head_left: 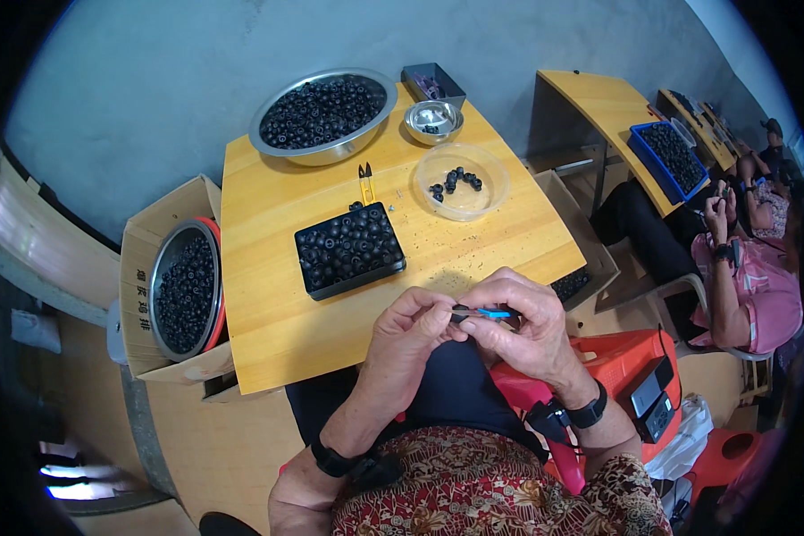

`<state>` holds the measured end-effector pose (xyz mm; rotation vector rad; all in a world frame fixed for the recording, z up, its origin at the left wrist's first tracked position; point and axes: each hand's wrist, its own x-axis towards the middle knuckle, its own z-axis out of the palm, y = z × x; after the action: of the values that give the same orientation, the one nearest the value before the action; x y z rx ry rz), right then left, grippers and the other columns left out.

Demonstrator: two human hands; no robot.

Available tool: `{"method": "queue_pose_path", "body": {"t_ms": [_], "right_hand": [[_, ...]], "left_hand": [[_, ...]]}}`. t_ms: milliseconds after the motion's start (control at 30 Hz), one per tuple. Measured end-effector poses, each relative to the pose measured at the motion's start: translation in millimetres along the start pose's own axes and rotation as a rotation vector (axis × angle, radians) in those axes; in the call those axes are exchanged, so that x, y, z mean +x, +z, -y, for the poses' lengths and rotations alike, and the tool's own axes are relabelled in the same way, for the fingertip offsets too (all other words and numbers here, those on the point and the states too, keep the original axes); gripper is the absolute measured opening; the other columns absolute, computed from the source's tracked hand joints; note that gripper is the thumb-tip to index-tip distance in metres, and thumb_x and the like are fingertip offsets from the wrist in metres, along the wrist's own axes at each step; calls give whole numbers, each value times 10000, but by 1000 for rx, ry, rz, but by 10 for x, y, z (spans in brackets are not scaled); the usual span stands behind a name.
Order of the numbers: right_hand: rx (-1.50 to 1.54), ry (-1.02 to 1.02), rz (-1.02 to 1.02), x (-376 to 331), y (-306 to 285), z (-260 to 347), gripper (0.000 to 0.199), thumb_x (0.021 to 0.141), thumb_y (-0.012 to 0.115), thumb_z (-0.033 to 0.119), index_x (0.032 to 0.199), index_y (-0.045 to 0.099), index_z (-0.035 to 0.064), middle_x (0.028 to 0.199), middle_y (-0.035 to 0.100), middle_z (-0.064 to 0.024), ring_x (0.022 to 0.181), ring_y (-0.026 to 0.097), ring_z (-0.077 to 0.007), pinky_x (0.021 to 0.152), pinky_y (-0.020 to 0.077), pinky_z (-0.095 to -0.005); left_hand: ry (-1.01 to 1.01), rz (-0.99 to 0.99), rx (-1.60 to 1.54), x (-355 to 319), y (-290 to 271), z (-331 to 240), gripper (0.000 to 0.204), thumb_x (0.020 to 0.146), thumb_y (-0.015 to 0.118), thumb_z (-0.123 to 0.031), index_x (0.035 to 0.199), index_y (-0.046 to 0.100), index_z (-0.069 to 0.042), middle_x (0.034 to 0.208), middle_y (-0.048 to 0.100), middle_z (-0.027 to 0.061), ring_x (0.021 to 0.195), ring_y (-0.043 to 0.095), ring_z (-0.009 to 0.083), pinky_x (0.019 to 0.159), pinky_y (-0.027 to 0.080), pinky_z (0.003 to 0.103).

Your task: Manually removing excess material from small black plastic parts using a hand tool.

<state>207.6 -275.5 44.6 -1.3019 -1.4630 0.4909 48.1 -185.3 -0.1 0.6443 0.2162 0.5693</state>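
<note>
Both hands meet over my lap, just off the table's near edge. My left hand (406, 339) pinches a small black part (458, 314) between thumb and fingertips. A small tool with a blue handle (495, 314) is gripped by my right hand (529, 332), its thin tip against the black part; the fingers partly cover both. Nearest on the table is a black tray (315, 291) heaped with round black parts. Yellow-handled thread snips (366, 185) lie behind it. To their right, a see-through plastic bowl (483, 211) holds several black parts.
On the wooden table (259, 330), a large steel basin (373, 134) of black parts stands at the back, beside a steel bowl (417, 134) and a dark box (453, 87). Left, a cardboard box (140, 308) holds another basin. At right are a red stool (612, 353) and a seated person (750, 295).
</note>
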Motion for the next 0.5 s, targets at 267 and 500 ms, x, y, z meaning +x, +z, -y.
{"method": "queue_pose_path", "body": {"t_ms": [267, 500], "right_hand": [[-155, -24, -53, -19, 31, -19, 213, 819, 752, 74, 1003, 672, 3, 823, 632, -109, 726, 643, -190, 625, 498, -301], [-189, -96, -246, -90, 34, -14, 233, 834, 721, 39, 1056, 671, -12, 898, 661, -138, 765, 654, -217, 660, 517, -304]], "left_hand": [[147, -58, 373, 42, -6, -18, 183, 917, 683, -96, 1079, 608, -53, 1007, 673, 47, 923, 648, 123, 868, 527, 304], [85, -35, 104, 45, -30, -2, 176, 931, 670, -123, 1076, 606, -47, 1024, 678, 56, 950, 657, 139, 870, 538, 308]]}}
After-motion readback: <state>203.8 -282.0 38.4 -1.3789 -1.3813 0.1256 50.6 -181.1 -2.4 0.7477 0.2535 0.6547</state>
